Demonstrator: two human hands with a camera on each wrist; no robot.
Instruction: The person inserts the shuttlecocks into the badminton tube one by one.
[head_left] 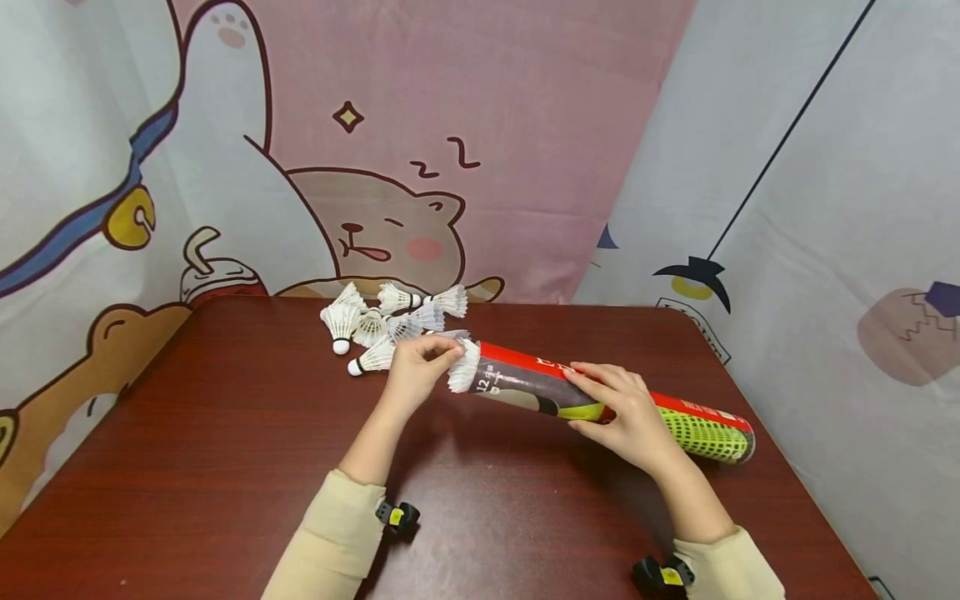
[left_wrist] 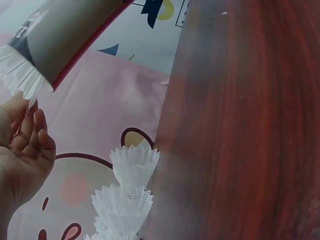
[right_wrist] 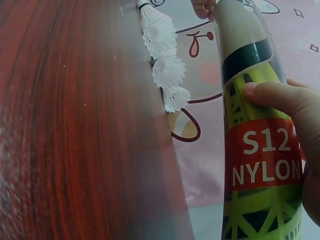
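A printed shuttlecock tube in red, grey and lime green lies aslant above the table, its mouth toward the left. My right hand grips it round the middle; in the right wrist view the thumb presses on its green side. At the mouth, the white skirt of a shuttlecock sticks out, its cork hidden inside. My left hand pinches the edge of that skirt between thumb and fingertips. The left wrist view shows the fingers right at the skirt.
Several white shuttlecocks lie in a loose cluster at the back of the brown table, behind and left of my left hand. A cartoon-printed cloth hangs along the table's back and right edges.
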